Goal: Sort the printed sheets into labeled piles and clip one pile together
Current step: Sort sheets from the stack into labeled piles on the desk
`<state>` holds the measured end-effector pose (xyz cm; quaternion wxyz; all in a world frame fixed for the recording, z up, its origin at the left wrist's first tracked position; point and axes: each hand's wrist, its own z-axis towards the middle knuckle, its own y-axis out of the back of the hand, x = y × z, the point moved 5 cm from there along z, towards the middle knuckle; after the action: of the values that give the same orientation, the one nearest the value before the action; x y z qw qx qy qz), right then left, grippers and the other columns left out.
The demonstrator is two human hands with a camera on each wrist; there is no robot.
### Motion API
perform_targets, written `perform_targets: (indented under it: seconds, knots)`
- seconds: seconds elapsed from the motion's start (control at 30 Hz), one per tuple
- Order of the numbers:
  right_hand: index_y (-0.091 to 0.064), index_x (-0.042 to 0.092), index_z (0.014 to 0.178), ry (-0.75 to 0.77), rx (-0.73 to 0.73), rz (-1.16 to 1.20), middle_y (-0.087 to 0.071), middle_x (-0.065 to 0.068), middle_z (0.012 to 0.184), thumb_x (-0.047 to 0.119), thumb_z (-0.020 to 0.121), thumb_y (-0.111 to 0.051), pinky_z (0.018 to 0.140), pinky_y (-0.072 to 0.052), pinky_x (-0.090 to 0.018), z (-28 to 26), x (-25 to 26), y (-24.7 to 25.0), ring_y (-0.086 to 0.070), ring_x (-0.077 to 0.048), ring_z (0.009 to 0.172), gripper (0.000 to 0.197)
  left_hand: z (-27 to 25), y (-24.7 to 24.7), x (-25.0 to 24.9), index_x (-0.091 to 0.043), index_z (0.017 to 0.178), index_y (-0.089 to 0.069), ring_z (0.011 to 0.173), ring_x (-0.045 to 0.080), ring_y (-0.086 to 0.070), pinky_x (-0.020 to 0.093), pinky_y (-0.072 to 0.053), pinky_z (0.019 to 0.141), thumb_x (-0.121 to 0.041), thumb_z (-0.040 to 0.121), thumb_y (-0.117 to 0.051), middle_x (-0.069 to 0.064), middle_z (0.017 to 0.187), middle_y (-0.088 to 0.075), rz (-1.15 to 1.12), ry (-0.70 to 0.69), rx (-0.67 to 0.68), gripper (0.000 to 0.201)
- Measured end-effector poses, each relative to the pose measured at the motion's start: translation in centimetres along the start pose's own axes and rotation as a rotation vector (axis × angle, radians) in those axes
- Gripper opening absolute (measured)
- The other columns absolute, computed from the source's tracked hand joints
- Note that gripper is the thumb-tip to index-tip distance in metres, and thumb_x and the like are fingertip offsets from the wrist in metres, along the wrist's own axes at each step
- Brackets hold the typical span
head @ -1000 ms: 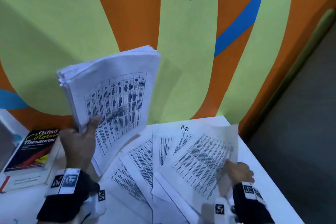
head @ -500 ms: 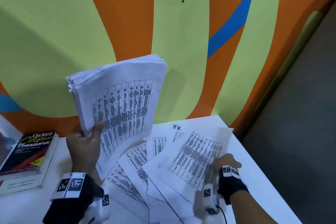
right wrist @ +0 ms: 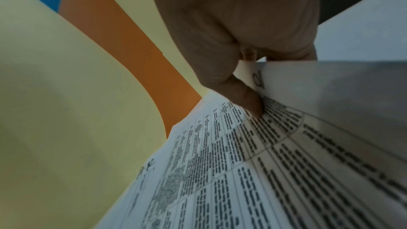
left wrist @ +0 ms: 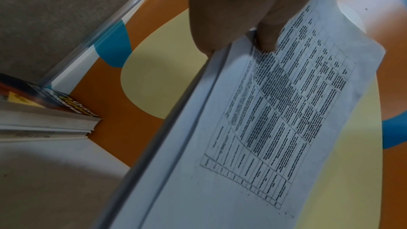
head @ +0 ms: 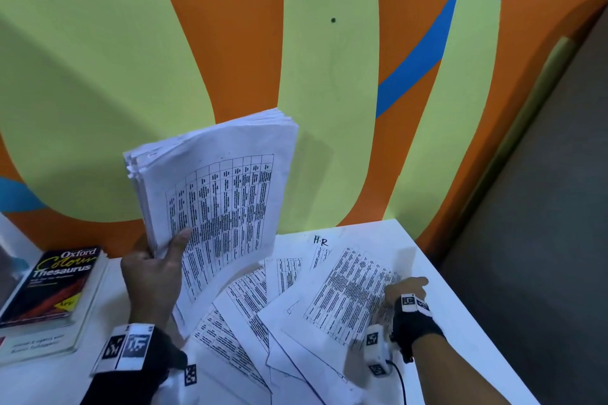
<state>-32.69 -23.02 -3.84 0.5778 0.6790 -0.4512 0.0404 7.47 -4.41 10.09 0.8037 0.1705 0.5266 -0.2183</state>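
Sheet [head: 320,242] marked "H.R" — book [head: 56,283] reads "Oxford Thesaurus".

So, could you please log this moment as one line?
left hand: holds paper stack upright | right hand: pinches single sheet on H.R pile | clip: unseen

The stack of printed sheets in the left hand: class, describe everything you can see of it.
The stack of printed sheets is a thick bundle of white paper, its top page printed with a black grid table of dense small text. Its upper edges are slightly fanned and uneven. It is held raised above the white table, tilted and bowed, in front of the painted wall. The left hand grips its lower corner, thumb on the front page.
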Motion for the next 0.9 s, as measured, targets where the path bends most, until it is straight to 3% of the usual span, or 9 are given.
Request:
perform_targets:
  seconds: [0.1,0.17,0.23,0.43,0.53,0.6,0.67,0.77,0.9]
  knots:
    - [-0.034,-0.015,0.132,-0.026,0.003,0.025,-0.047,-0.033,0.134,0.006,0.085,-0.064,0.099,-0.045,-0.045,1.1,0.1,-0.2,-0.051,-0.042,0.121,0.060,0.4,0.1,-0.1,0.006,0.102,-0.067,0.080,0.024,-0.064,0.018,-0.051,0.057,-0.019,0.080,-0.071,0.012,0.095,-0.068,-0.003,-0.003,0.006,0.034]
    - [-0.060,-0.010,0.088,-0.037,-0.055,0.035,-0.063,-0.030,0.110,-0.002,0.079,-0.067,0.090,-0.051,-0.044,1.0,1.0,0.7,-0.062,-0.040,0.103,0.013,0.6,0.2,0.0,0.006,0.102,-0.068,0.073,0.022,-0.061,0.015,-0.048,0.050,-0.021,0.080,-0.071,0.012,0.091,-0.068,-0.008,0.003,0.006,0.034]
    - [-0.047,0.001,0.062,0.027,-0.152,0.030,-0.064,-0.026,0.093,-0.004,0.077,-0.067,0.082,-0.052,-0.041,1.9,1.4,1.9,-0.063,-0.037,0.090,0.025,0.9,0.4,0.5,0.006,0.100,-0.068,0.073,0.022,-0.061,0.013,-0.047,0.048,-0.022,0.080,-0.071,0.013,0.089,-0.068,-0.008,0.007,0.005,0.034]
    - [-0.051,0.002,0.077,0.475,-0.225,-0.012,-0.061,-0.027,0.084,0.005,0.081,-0.064,0.068,-0.045,-0.036,0.1,4.3,6.7,-0.061,-0.042,0.087,0.015,0.9,0.0,1.1,0.006,0.085,-0.067,0.066,0.023,-0.057,0.027,-0.043,0.046,-0.025,0.080,-0.071,0.017,0.076,-0.066,-0.027,0.035,0.015,0.032]
    - [-0.059,0.003,0.081,0.670,0.026,0.198,-0.061,-0.011,0.068,0.003,0.077,-0.075,0.053,-0.044,-0.026,-1.9,6.9,9.2,-0.058,-0.024,0.065,0.016,1.4,-0.1,1.8,0.010,0.078,-0.064,0.070,0.021,-0.057,0.035,-0.046,0.065,-0.031,0.080,-0.071,0.018,0.075,-0.066,0.000,0.061,0.040,0.041]
    - [-0.063,-0.002,0.086,0.705,0.263,0.482,-0.063,-0.012,0.066,0.004,0.071,-0.079,0.046,-0.046,-0.023,-3.5,8.5,11.2,-0.054,-0.019,0.054,0.023,1.6,-0.3,2.5,0.012,0.079,-0.060,0.066,0.019,-0.053,0.035,-0.043,0.062,-0.046,0.075,-0.069,0.016,0.071,-0.063,0.006,0.094,0.059,0.059]
    - [-0.067,-0.001,0.091,0.698,0.479,0.693,-0.068,-0.015,0.073,0.012,0.062,-0.085,0.052,-0.052,-0.028,-5.0,10.2,12.8,-0.060,-0.022,0.057,0.037,1.5,-0.9,2.8,0.008,0.084,-0.063,0.074,0.019,-0.057,0.033,-0.043,0.069,-0.041,0.075,-0.071,0.010,0.078,-0.063,-0.027,0.115,0.098,0.051]
    - [-0.073,0.005,0.080,0.658,0.753,0.862,-0.073,-0.012,0.075,0.006,0.064,-0.077,0.059,-0.059,-0.031,-7.6,12.9,13.4,-0.068,-0.020,0.062,0.016,0.5,-1.9,1.6,-0.013,0.085,-0.067,0.082,0.017,-0.064,0.024,-0.044,0.076,-0.014,0.081,-0.072,-0.006,0.082,-0.067,-0.051,0.150,0.126,0.006]
    - [-0.069,-0.006,0.100,0.454,0.970,0.936,-0.073,-0.019,0.099,0.011,0.064,-0.077,0.082,-0.058,-0.042,-9.4,14.7,9.4,-0.072,-0.025,0.086,0.041,-1.2,-3.5,1.6,-0.021,0.089,-0.068,0.078,-0.005,-0.068,0.011,-0.051,0.066,-0.004,0.081,-0.069,-0.024,0.075,-0.071,-0.176,0.246,0.257,0.018]
